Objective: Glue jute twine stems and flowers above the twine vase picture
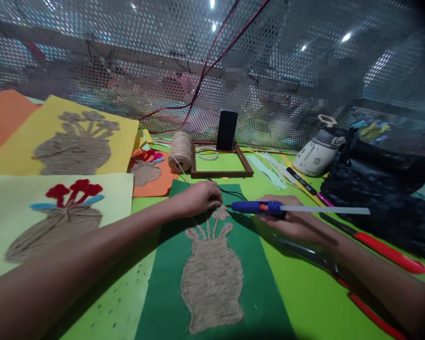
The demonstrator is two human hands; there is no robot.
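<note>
A dark green sheet point(269, 293) lies before me, bearing a twine vase point(212, 283) with stems, leaves and a twine flower point(221, 213) near its top. In my right hand point(290, 222) is a blue glue gun point(258, 207) with a long white glue stick out of its back. Its nozzle points left, close by the flower and my left fingertips. My left hand point(201, 197) is pinched closed at the upper part of the sheet. A strand of twine runs from the twine spool point(180, 148) toward that hand; the fingertips' exact hold is partly hidden.
Left are finished twine pictures on yellow paper point(123, 141), pale paper point(120, 226) and orange paper point(170, 184). Behind stand a brown frame point(221, 174) and a phone point(227, 130). Rightward lie scissors point(304, 252), a marker point(301, 180), a bottle point(313, 153) and a black bag point(382, 189).
</note>
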